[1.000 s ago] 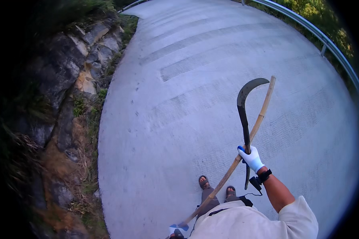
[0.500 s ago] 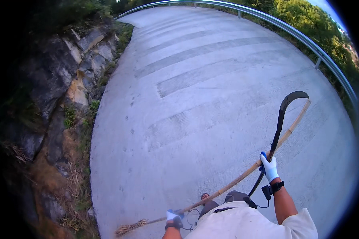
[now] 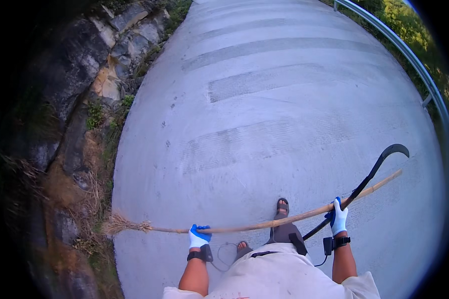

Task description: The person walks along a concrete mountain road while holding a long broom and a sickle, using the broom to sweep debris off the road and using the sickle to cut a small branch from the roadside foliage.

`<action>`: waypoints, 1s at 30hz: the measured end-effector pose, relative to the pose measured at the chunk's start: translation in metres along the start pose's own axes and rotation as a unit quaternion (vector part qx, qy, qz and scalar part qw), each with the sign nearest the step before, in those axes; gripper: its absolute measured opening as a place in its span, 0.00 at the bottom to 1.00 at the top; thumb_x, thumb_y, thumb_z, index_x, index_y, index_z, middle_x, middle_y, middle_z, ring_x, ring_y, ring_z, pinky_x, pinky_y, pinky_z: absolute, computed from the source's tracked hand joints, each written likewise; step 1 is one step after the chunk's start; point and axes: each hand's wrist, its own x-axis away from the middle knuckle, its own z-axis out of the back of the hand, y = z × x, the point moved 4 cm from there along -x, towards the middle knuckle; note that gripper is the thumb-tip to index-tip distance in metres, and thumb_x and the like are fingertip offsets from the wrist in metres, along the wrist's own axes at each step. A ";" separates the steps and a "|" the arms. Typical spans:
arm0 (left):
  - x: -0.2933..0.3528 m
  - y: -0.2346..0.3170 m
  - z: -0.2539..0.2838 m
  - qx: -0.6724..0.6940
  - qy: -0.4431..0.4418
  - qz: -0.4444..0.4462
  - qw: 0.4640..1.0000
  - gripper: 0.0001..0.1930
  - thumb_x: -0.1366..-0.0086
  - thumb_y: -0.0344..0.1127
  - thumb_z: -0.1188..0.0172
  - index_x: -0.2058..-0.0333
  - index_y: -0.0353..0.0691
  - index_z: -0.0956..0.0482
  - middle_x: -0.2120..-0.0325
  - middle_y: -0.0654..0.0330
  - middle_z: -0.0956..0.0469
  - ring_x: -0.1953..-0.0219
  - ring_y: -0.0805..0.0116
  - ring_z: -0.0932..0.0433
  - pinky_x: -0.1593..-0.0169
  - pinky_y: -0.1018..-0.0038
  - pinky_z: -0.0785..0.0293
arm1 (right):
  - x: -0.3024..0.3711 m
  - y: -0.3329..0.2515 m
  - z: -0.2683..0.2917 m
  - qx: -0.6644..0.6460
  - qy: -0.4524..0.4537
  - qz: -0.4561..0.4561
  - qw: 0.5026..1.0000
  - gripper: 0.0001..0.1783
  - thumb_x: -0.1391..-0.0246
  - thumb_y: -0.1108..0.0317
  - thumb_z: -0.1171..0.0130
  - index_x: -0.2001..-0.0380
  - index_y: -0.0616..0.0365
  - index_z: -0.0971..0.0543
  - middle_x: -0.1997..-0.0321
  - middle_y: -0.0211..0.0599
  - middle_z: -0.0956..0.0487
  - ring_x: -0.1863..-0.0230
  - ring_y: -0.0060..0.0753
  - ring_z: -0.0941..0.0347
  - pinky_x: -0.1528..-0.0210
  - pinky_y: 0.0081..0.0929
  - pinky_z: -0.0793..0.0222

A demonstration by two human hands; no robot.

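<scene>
A long, slightly bent broom with a bamboo handle lies nearly level across the front of my body. Its straw bristles point left, toward the road's edge. In a white and blue glove, my left hand is closed round the handle a short way from the bristles. My right hand, gloved the same way, grips the handle farther right, together with a long-handled sickle. The sickle's dark hooked blade reaches up and right, crossing the broom, and its lower shaft runs down toward my hip.
Under my sandalled feet is a pale concrete road with darker ribbed bands across it. A rocky bank with dry grass borders the left side. Along the right runs a metal guardrail, with trees beyond.
The broom has swung from a steep slant to nearly level, its bristle end rising as my left hand lifted. The sickle has dropped and tipped right. A foot has come forward.
</scene>
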 end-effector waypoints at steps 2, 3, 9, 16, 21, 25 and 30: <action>0.007 -0.008 -0.011 -0.019 0.018 0.001 1.000 0.15 0.33 0.43 0.55 0.80 0.48 0.39 0.86 0.66 0.38 0.82 0.67 0.36 0.65 0.63 0.29 | -0.026 -0.018 -0.015 0.020 -0.018 -0.012 1.000 0.13 0.43 0.60 0.37 0.68 0.57 0.27 0.78 0.29 0.28 0.84 0.24 0.32 0.86 0.24 0.34; 0.013 -0.011 -0.011 -0.010 0.049 0.001 0.999 0.15 0.33 0.43 0.54 0.79 0.48 0.39 0.86 0.66 0.39 0.82 0.67 0.36 0.65 0.63 0.29 | -0.041 -0.022 -0.021 0.032 -0.034 -0.019 0.999 0.13 0.44 0.60 0.37 0.69 0.57 0.27 0.78 0.29 0.28 0.84 0.24 0.33 0.85 0.23 0.34; 0.036 -0.043 0.004 0.019 0.150 0.021 0.988 0.13 0.36 0.45 0.57 0.76 0.46 0.38 0.83 0.65 0.35 0.75 0.64 0.32 0.61 0.59 0.32 | -0.104 -0.092 -0.083 0.103 -0.114 -0.013 0.988 0.15 0.44 0.58 0.36 0.75 0.57 0.26 0.83 0.28 0.29 0.87 0.22 0.35 0.87 0.21 0.36; 0.066 -0.074 0.003 0.103 0.213 0.096 0.967 0.11 0.36 0.45 0.56 0.73 0.48 0.39 0.81 0.66 0.35 0.76 0.67 0.33 0.64 0.62 0.32 | -0.144 -0.157 -0.189 0.193 -0.205 0.030 0.959 0.16 0.44 0.57 0.36 0.76 0.56 0.27 0.83 0.26 0.30 0.87 0.19 0.35 0.86 0.20 0.37; 0.057 -0.084 0.005 0.139 0.217 0.135 0.957 0.08 0.36 0.42 0.56 0.74 0.51 0.41 0.82 0.68 0.39 0.78 0.71 0.37 0.68 0.69 0.34 | -0.143 -0.183 -0.250 0.238 -0.235 0.055 0.941 0.19 0.45 0.54 0.36 0.76 0.55 0.29 0.83 0.25 0.30 0.85 0.18 0.33 0.82 0.19 0.37; 0.029 -0.089 -0.025 0.147 0.185 0.179 0.955 0.07 0.38 0.39 0.56 0.75 0.53 0.40 0.82 0.69 0.41 0.79 0.71 0.38 0.69 0.74 0.35 | -0.158 -0.189 -0.275 0.211 -0.220 0.053 0.951 0.15 0.45 0.57 0.35 0.74 0.56 0.25 0.82 0.26 0.28 0.86 0.20 0.34 0.85 0.20 0.36; -0.071 -0.104 -0.094 0.047 0.195 0.167 0.965 0.08 0.38 0.42 0.54 0.75 0.50 0.38 0.81 0.65 0.36 0.74 0.67 0.32 0.65 0.66 0.30 | -0.218 -0.170 -0.278 0.153 -0.165 0.024 0.974 0.14 0.45 0.59 0.35 0.67 0.56 0.26 0.76 0.28 0.28 0.82 0.21 0.33 0.84 0.22 0.34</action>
